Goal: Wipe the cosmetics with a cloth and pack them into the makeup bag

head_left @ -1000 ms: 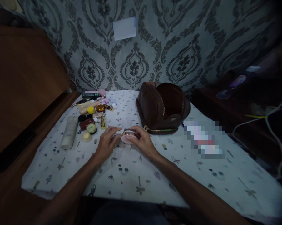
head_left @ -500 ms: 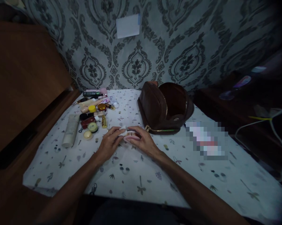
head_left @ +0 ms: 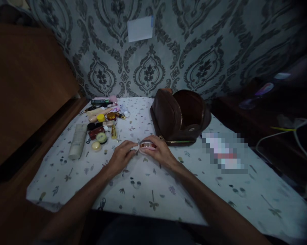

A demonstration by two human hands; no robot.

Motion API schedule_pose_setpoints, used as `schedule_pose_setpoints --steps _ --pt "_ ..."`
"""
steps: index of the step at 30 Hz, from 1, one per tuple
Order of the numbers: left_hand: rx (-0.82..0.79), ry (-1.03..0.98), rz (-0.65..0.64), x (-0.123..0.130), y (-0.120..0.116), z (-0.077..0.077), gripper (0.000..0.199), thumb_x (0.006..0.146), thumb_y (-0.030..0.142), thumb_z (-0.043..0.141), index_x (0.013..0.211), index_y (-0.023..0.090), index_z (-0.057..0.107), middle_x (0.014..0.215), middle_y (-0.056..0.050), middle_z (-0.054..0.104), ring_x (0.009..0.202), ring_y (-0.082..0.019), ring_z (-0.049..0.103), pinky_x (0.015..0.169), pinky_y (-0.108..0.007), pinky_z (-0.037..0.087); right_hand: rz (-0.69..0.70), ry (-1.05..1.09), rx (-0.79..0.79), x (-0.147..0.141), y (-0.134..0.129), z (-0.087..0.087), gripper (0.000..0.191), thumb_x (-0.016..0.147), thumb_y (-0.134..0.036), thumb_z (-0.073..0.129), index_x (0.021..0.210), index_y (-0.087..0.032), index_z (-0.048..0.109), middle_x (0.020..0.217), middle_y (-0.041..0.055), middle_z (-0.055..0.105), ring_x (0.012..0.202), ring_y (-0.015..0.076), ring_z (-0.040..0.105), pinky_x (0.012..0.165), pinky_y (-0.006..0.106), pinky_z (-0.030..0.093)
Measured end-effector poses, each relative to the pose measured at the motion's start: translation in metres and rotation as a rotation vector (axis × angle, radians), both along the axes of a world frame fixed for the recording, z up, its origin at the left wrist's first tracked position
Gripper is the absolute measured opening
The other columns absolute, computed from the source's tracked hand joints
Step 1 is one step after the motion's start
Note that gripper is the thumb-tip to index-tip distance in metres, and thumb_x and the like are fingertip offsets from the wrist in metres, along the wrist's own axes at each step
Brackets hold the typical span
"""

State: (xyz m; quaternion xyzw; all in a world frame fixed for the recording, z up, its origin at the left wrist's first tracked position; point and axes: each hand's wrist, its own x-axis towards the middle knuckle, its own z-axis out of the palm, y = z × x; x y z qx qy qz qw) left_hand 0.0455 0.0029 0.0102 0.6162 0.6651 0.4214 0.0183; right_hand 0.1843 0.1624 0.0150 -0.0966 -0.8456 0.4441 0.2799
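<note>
My right hand [head_left: 159,151] is closed around a small round pink case [head_left: 147,146] with a shiny copper-coloured band, just above the patterned cloth. My left hand [head_left: 122,156] is at the case's left side, thumb and fingertips pinched on a small white piece [head_left: 137,147], too small to identify. A brown zippered bag [head_left: 168,117] stands with its mouth gaping, behind and to the right of my right hand. To the left of my left hand lie a cream-coloured round item [head_left: 96,146], a greenish round jar [head_left: 101,137] and a gold tube [head_left: 114,131].
A large pale tube [head_left: 78,141] and several cosmetics lie at the back left of the table [head_left: 148,190]. A blurred-out item [head_left: 224,153] is at the right. Wooden furniture [head_left: 28,81] borders the left, cables [head_left: 302,146] the far right.
The hands have shifted slightly right. The case has tilted, showing more of its band, and the white piece between the left fingers looks smaller and narrower.
</note>
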Motion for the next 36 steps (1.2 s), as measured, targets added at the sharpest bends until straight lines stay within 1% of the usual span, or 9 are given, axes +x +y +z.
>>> schedule_pose_setpoints --steps 5,8,12,15,20,25,28,31,36 --pt "0.097 -0.019 0.067 0.002 -0.003 0.011 0.025 0.094 0.017 0.054 0.119 0.019 0.06 0.108 -0.008 0.066 0.103 -0.019 0.063 0.089 -0.033 0.052 0.022 0.077 -0.472 -0.007 -0.015 -0.012 0.032 0.073 -0.038 0.076 0.095 -0.022 0.06 0.089 0.0 0.064 0.084 0.0181 0.06 0.077 0.03 0.045" --pt "0.108 0.007 0.043 0.003 -0.004 0.013 0.025 0.096 0.017 0.051 0.12 0.019 0.059 0.11 -0.009 0.064 0.106 -0.019 0.062 0.09 -0.034 0.052 0.091 0.08 -0.581 -0.009 -0.015 -0.019 0.037 0.071 -0.036 0.078 0.097 -0.022 0.056 0.089 -0.0012 0.062 0.082 0.0161 0.059 0.075 0.028 0.045" --pt "0.095 0.021 0.012 0.002 -0.003 0.01 0.025 0.097 0.021 0.05 0.12 0.021 0.059 0.112 -0.009 0.063 0.107 -0.02 0.061 0.09 -0.035 0.052 0.11 0.085 -0.496 -0.006 -0.008 -0.017 0.039 0.073 -0.031 0.076 0.106 -0.023 0.057 0.097 0.0012 0.063 0.09 0.018 0.06 0.081 0.031 0.047" --pt "0.099 0.029 -0.004 0.002 -0.003 0.007 0.025 0.097 0.021 0.051 0.121 0.021 0.058 0.112 -0.009 0.063 0.107 -0.02 0.061 0.09 -0.035 0.052 0.096 0.073 -0.262 -0.003 -0.002 -0.011 0.039 0.076 -0.026 0.072 0.113 -0.023 0.061 0.107 0.0045 0.064 0.1 0.0212 0.061 0.091 0.036 0.046" --pt "0.069 0.029 -0.036 0.004 -0.003 0.004 0.026 0.096 0.019 0.051 0.121 0.022 0.058 0.109 -0.008 0.062 0.106 -0.019 0.061 0.09 -0.033 0.052 0.05 0.063 0.146 0.001 0.005 -0.003 0.034 0.082 -0.021 0.064 0.116 -0.022 0.063 0.109 0.0081 0.065 0.106 0.0248 0.059 0.096 0.043 0.045" --pt "-0.018 0.032 -0.054 0.006 -0.003 0.0 0.026 0.095 0.017 0.051 0.119 0.021 0.06 0.112 -0.008 0.062 0.105 -0.019 0.062 0.09 -0.032 0.052 0.057 -0.007 0.327 0.009 0.016 0.008 0.033 0.083 -0.025 0.065 0.115 -0.021 0.064 0.109 0.0081 0.068 0.104 0.0264 0.057 0.094 0.044 0.045" --pt "-0.039 0.033 -0.089 0.007 -0.003 -0.002 0.028 0.095 0.015 0.05 0.12 0.021 0.06 0.111 -0.008 0.062 0.104 -0.019 0.062 0.09 -0.032 0.053 0.057 -0.086 0.311 0.014 0.023 0.013 0.034 0.084 -0.029 0.065 0.117 -0.021 0.065 0.105 0.0081 0.068 0.101 0.0262 0.058 0.09 0.041 0.046" --pt "-0.02 0.011 -0.091 0.008 -0.001 -0.002 0.028 0.095 0.016 0.05 0.121 0.022 0.059 0.11 -0.007 0.064 0.104 -0.019 0.063 0.09 -0.033 0.052 0.048 -0.107 0.203 0.015 0.026 0.013 0.036 0.084 -0.032 0.066 0.117 -0.02 0.066 0.107 0.0083 0.068 0.099 0.0251 0.061 0.088 0.038 0.047" --pt "0.082 -0.07 0.021 0.007 0.0 0.005 0.023 0.094 0.022 0.055 0.116 0.02 0.061 0.107 -0.007 0.069 0.101 -0.019 0.065 0.089 -0.032 0.052 -0.026 -0.053 -0.177 0.007 0.016 0.003 0.035 0.078 -0.039 0.072 0.105 -0.019 0.066 0.095 0.0035 0.068 0.087 0.02 0.061 0.074 0.031 0.048"
